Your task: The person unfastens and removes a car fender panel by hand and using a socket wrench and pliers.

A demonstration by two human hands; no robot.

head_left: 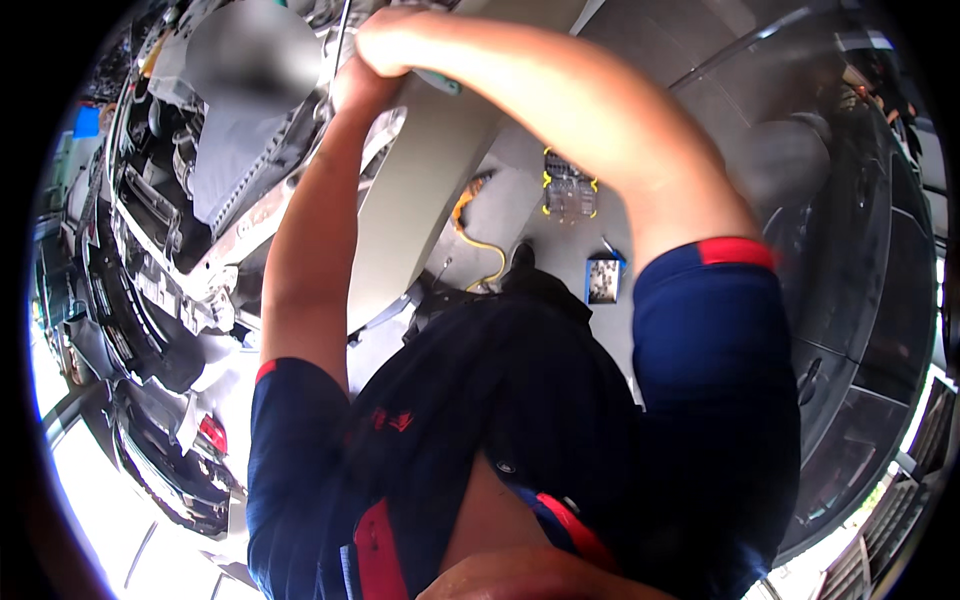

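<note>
Both of my arms reach toward the top of the view, over my dark blue shirt. My right hand (388, 45) is closed in a fist around a tool with a pale teal handle (441, 84) that sticks out below the fist. My left hand (357, 92) sits just under it, touching it; its fingers are hidden behind the right hand. Both hands are at the edge of a stripped car front (190, 230) with its bumper cover off. A thin metal rod (343, 28) rises beside the hands. A pale grey body panel (420, 200) hangs below them.
On the grey floor lie a yellow cable (482, 243), a clear parts organiser with yellow latches (568, 190) and a small blue-edged box (603, 280). A dark car body (860, 280) curves along the right. A red lamp (212, 435) shows at lower left.
</note>
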